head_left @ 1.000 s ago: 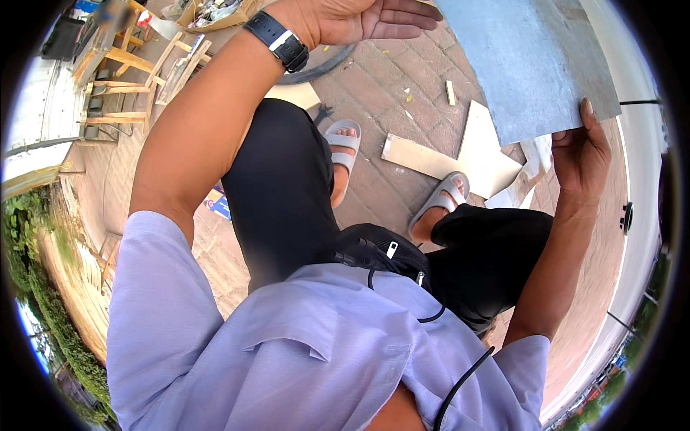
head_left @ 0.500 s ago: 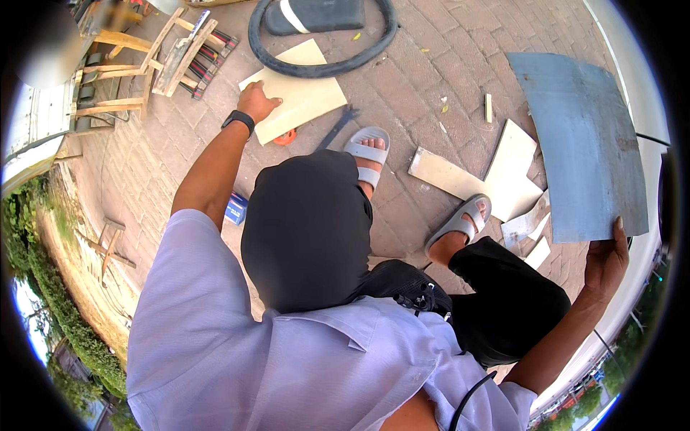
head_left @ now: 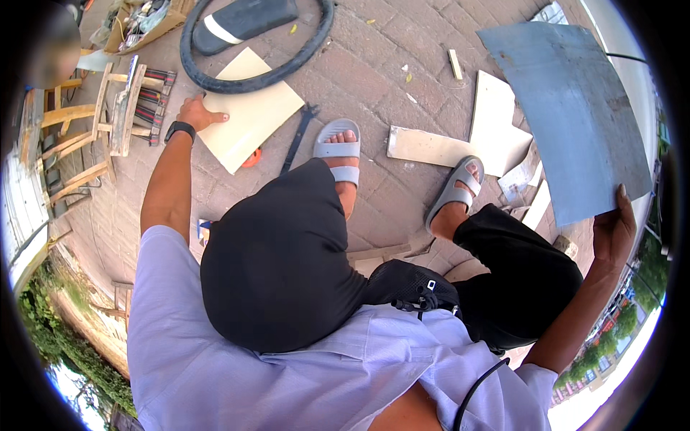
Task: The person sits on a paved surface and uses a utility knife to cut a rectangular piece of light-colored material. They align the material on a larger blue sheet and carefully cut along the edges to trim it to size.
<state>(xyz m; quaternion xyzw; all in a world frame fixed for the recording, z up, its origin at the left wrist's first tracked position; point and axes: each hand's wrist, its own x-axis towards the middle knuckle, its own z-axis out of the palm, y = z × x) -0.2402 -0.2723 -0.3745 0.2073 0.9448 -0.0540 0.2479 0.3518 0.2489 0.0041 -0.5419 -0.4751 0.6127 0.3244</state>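
Cream-coloured, the flat square board [head_left: 250, 108] lies on the brick paving [head_left: 374, 65] ahead of the person's left knee, 1 corner tucked under the black rubber tyre [head_left: 257, 54]. The left hand [head_left: 198, 113] now rests on that board's near-left edge, fingers spread flat and pressing rather than curled around it; half a second ago it was only arriving there, and 1 second ago it was raised up near the camera. That descent suggests the cream board is what is being taken up or shifted. The right hand [head_left: 613, 231] grips the lower edge of a large blue-grey metal sheet [head_left: 575, 115], holding it tilted off the ground at the person's right, much as before though lower and further out.

Beside the board lie a dark metal spanner [head_left: 296, 138] and a small orange object [head_left: 251, 158], partly hidden. 2 grey slide sandals [head_left: 338, 151] flank pale offcut boards [head_left: 460, 140].

Containers: an open cardboard box [head_left: 144, 21] at the top left holds jumbled scrap, too small to identify. The tyre rings a black padded seat with a white stripe [head_left: 241, 20].
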